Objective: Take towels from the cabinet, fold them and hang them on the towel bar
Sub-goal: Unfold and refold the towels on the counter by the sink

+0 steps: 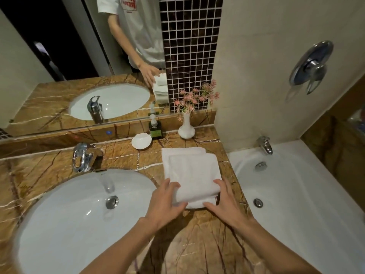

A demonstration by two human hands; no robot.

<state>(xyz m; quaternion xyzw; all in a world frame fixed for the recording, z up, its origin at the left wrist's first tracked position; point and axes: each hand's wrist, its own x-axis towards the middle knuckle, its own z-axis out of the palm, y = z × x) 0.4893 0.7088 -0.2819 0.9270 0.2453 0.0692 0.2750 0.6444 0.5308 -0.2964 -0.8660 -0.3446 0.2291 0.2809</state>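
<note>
A stack of folded white towels [190,171] lies on the brown marble counter [189,244], between the sink and the bathtub. My left hand [165,202] is at the near left corner of the stack, fingers over its top and thumb under its near edge. My right hand [224,202] is at the near right corner, fingers on top and thumb along the near edge. Both hands grip the top folded towel. No towel bar and no cabinet are in view.
A white sink [79,210] with a chrome tap [84,157] lies to the left. Behind the towels stand a white shell dish [141,141], a soap bottle [154,128] and a white vase of pink flowers [186,126]. The bathtub [296,194] is on the right; a mirror [59,56] above.
</note>
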